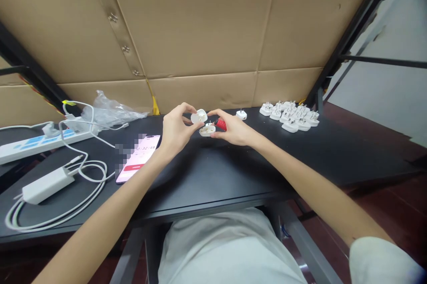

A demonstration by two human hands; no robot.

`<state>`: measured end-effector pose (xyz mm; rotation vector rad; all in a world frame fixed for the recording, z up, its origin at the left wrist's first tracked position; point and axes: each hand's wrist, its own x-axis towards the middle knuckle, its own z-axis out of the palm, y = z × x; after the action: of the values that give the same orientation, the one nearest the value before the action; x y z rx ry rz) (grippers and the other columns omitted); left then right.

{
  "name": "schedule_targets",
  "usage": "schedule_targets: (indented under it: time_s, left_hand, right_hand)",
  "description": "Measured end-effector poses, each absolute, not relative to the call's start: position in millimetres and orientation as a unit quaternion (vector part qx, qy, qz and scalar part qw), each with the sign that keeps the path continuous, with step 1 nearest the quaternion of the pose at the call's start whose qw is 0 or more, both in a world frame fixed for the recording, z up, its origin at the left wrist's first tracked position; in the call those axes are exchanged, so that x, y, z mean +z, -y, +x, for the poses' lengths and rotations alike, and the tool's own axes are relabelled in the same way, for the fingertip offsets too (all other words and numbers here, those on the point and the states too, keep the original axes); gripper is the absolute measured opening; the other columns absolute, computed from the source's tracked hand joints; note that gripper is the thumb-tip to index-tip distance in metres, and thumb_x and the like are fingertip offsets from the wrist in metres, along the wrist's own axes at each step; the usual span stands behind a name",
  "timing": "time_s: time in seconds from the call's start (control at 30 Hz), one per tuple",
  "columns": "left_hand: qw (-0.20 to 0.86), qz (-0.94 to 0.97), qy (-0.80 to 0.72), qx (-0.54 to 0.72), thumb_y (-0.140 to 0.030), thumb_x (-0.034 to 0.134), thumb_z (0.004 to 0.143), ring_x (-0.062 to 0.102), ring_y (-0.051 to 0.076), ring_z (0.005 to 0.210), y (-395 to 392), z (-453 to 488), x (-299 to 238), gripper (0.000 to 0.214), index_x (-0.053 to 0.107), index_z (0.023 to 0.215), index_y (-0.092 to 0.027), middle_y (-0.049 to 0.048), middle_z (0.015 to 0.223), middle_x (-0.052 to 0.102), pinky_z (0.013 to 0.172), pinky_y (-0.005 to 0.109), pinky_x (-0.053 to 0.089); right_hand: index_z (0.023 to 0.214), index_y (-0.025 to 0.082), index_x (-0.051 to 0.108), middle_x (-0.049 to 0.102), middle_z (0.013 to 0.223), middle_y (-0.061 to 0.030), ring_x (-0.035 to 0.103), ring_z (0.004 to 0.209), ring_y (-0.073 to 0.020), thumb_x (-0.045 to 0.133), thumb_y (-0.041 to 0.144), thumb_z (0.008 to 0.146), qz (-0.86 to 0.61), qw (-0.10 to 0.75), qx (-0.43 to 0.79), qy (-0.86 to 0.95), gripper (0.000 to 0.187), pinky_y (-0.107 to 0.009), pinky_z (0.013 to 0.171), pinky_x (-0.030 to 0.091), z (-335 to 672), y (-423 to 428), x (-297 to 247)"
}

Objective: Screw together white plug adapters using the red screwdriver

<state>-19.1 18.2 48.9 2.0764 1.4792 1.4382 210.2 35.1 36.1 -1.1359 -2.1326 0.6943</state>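
My left hand point(176, 130) pinches one white plug housing half point(197, 117) between thumb and fingers, its inner side partly showing. Just below and to its right, my right hand point(236, 129) grips the other white plug half point(207, 131), which has small metal parts inside. The two halves are held close together above the black table. A red object with a dark end point(220, 124) shows between the right thumb and fingers; whether it is held or lies behind cannot be told. Beyond the right hand stands a single white plug point(241, 115), pins up.
Several white plugs point(290, 116) sit grouped at the back right of the table point(213, 177). To the left lie a phone point(142, 156), a white power adapter point(48, 185) with coiled cable, a power strip point(36, 145) and a clear plastic bag point(115, 110). A cardboard-covered panel point(200, 26) rises behind.
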Motion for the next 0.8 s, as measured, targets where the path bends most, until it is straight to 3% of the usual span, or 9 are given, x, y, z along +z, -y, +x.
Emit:
schedule_targets:
  time_s: [0.3,0.6,0.8]
  left_hand:
    - [0.149,0.732,-0.474,0.466,-0.024,0.080,0.078,0.082,0.025,0.093,-19.0,-16.8,43.7,0.022,0.081,0.100,-0.022,0.0048,0.107,0.085,0.080,0.034,0.069]
    - [0.132,0.735,-0.472,0.469,-0.030,0.067,0.094,0.084,0.026,0.101,-15.1,-11.8,45.8,0.020,0.085,0.100,-0.022,0.0065,0.107,0.088,0.089,0.035,0.070]
    - [0.158,0.741,-0.447,0.475,-0.040,0.079,0.094,0.084,0.028,0.103,-11.4,-12.6,50.8,0.021,0.079,0.106,-0.023,0.0077,0.106,0.088,0.087,0.037,0.068]
  right_hand:
    - [0.151,0.027,0.063,0.080,0.115,-0.0037,0.073,0.106,-0.0249,0.090,0.034,0.090,-0.432,0.312,0.257,0.806,0.067,-0.038,0.096,0.055,209.4,-36.4,35.6]
    - [0.142,0.027,0.070,0.082,0.123,-0.0045,0.074,0.111,-0.0264,0.088,0.031,0.089,-0.423,0.324,0.246,0.810,0.057,-0.039,0.099,0.056,208.5,-37.6,35.7]
    - [0.129,0.026,0.075,0.083,0.118,-0.0031,0.073,0.108,-0.0255,0.084,0.030,0.091,-0.417,0.323,0.251,0.812,0.040,-0.038,0.097,0.055,208.7,-37.0,36.6]
